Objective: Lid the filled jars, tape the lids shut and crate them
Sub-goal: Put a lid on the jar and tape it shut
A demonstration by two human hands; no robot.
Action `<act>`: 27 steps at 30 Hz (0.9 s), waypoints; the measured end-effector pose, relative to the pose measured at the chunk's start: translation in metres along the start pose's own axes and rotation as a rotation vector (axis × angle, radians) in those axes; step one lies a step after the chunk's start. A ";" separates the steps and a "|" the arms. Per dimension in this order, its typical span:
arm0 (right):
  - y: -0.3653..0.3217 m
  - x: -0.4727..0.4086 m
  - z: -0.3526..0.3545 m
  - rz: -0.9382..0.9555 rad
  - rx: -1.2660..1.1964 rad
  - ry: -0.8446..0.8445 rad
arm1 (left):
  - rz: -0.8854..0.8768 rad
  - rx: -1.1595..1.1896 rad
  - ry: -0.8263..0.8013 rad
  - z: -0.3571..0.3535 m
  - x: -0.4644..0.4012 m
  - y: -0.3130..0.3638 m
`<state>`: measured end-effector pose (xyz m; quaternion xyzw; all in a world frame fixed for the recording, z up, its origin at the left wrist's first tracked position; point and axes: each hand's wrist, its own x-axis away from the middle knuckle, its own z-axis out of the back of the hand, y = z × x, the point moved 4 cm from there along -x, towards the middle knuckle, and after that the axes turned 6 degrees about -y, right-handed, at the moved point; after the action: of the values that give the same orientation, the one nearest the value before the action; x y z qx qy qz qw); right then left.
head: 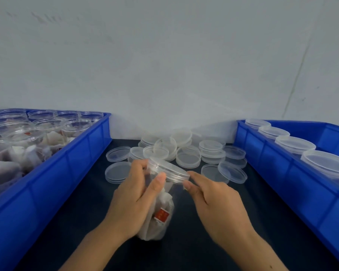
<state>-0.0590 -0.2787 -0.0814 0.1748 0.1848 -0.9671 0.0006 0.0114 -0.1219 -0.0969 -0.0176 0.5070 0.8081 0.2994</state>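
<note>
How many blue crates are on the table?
2. One crate sits at the left, full of open filled jars. The other crate sits at the right, holding a row of lidded jars. Both run past the picture's edge.

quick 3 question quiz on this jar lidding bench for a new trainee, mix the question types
1. True or false: the jar in the left hand already has a lid on top.
2. Which crate holds the lidded jars?
A. the left crate
B. the right crate
3. Fill in: the loose lids lie in a pile on the dark table, ____ the two crates.

Key
1. True. The left hand holds the jar and the right hand has its fingertips at the lid's rim.
2. B. The left crate's jars are open.
3. between
</note>
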 end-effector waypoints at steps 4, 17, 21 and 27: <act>-0.009 0.004 -0.009 -0.012 0.011 0.037 | -0.023 -0.169 0.120 -0.008 0.008 0.009; -0.006 0.003 -0.010 -0.120 -0.181 -0.095 | 0.047 -0.030 0.226 0.002 -0.002 -0.002; 0.013 0.000 -0.007 -0.302 -0.478 -0.280 | 0.075 0.022 0.228 0.006 -0.004 -0.009; 0.015 0.000 0.002 -0.179 -0.265 -0.299 | 0.095 0.175 0.161 0.007 -0.007 -0.011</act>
<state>-0.0583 -0.2929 -0.0852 0.0106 0.3231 -0.9457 -0.0350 0.0252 -0.1158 -0.0999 -0.0320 0.5983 0.7700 0.2193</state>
